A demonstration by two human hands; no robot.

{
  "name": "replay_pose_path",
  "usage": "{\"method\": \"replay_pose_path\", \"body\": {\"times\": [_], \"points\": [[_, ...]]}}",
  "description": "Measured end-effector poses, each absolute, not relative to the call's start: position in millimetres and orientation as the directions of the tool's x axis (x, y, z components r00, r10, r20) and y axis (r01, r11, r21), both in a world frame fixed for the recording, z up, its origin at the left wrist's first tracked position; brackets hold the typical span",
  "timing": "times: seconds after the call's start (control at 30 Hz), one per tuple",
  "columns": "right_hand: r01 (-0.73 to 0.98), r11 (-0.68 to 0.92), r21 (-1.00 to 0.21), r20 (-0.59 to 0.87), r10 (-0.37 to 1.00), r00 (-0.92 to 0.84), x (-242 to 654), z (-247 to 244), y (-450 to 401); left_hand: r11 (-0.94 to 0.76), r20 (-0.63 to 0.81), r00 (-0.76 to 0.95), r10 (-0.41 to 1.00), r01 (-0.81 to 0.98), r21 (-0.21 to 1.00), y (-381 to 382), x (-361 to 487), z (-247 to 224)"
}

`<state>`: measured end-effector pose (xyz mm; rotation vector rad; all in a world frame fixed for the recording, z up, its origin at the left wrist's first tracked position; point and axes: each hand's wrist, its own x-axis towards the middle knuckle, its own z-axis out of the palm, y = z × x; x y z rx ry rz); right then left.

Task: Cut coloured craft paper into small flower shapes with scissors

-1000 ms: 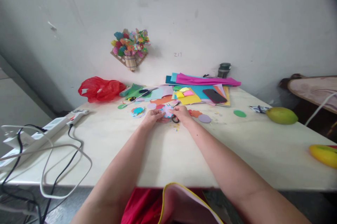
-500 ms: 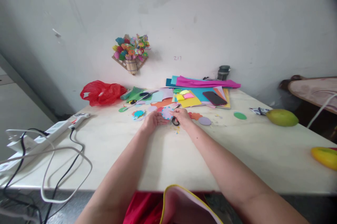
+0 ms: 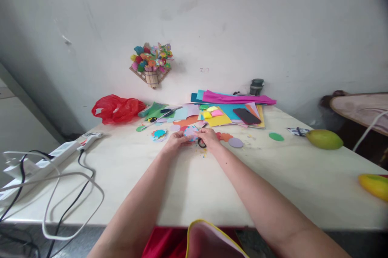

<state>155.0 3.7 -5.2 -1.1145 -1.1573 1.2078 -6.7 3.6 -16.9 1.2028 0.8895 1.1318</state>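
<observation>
Between my hands is a scalloped paper flower (image 3: 190,132), light purple with a blue edge. My left hand (image 3: 176,141) pinches its left side between thumb and fingers. On the right side of the flower, the closed fingers of my right hand (image 3: 207,136) grip the edge. A black scissor handle loop (image 3: 201,143) shows below my right hand; whether the hand holds it or it lies on the table I cannot tell. To the left is a stack of blue and other coloured paper flowers (image 3: 159,134). An orange paper flower (image 3: 226,137) and a lilac paper oval (image 3: 235,142) lie to the right.
Behind my hands are coloured paper sheets (image 3: 218,120), a phone (image 3: 247,116) and dark-handled scissors (image 3: 166,111). A red plastic bag (image 3: 117,108) and a power strip (image 3: 57,157) with cables are left. A green mango (image 3: 325,139) and a yellow fruit (image 3: 374,186) are right.
My left hand's fingers, stretched out beside the flower before, have closed on its left edge. The flower has shifted slightly left; my right hand stays at its right edge.
</observation>
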Motion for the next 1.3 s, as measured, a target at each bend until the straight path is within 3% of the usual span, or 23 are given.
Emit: {"method": "replay_pose_path", "body": {"times": [0.63, 0.97, 1.13, 1.3], "points": [[-0.044, 0.042, -0.998, 0.041, 0.999, 0.031, 147, -5, 0, -0.072, 0.096, 0.09, 0.991, -0.238, 0.969, 0, 5, -13], [-0.072, 0.048, -0.996, 0.051, 0.997, -0.049, 156, -3, 3, -0.012, 0.031, 0.119, 0.992, -0.158, 0.987, 1, 2, -9], [-0.058, 0.048, -0.997, 0.048, 0.999, 0.003, 157, -1, 3, -0.013, 0.031, 0.144, 0.989, -0.126, 0.992, 1, 2, -9], [-0.161, 0.049, -0.986, 0.039, 0.997, 0.059, 153, 0, 3, -0.012, 0.048, 0.177, 0.983, -0.198, 0.98, -1, 5, -9]]}}
